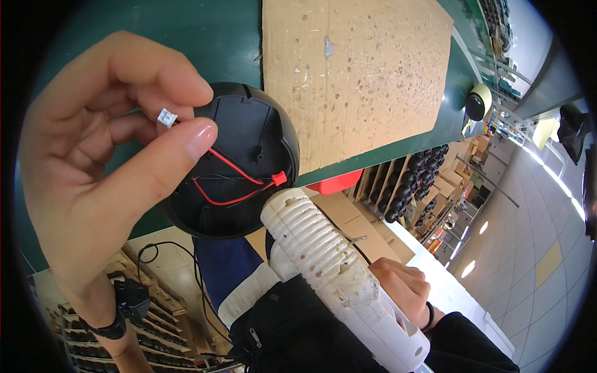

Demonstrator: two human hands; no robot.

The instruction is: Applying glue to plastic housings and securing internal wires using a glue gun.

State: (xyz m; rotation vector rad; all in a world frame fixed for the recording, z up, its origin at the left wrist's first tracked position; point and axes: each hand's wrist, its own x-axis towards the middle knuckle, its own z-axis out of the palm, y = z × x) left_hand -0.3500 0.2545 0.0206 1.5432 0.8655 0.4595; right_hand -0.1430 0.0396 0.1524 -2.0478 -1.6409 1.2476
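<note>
My left hand [118, 143] is closed in a pinch at the left, with a small white plug connector [166, 117] showing between thumb and fingers. Beneath it, a round black plastic shell [264, 124] has its hollow, ribbed inside in view. Red wire [233, 164] runs from under my thumb across the shell, and a red connector [279, 178] lies near its rim. My right hand [401, 286] is wrapped behind a white hot glue gun [336, 267], whose handle is mostly hidden. The gun's ribbed front end overlaps the shell's lower right edge; its tip cannot be made out.
A cardboard sheet [360, 81] with glue spots lies on the green table [230, 37]. Something red [336, 183] shows below the table edge. Racks of round black parts [410, 186] stand beyond, with more at lower left. A black cable [199, 273] hangs near my lap.
</note>
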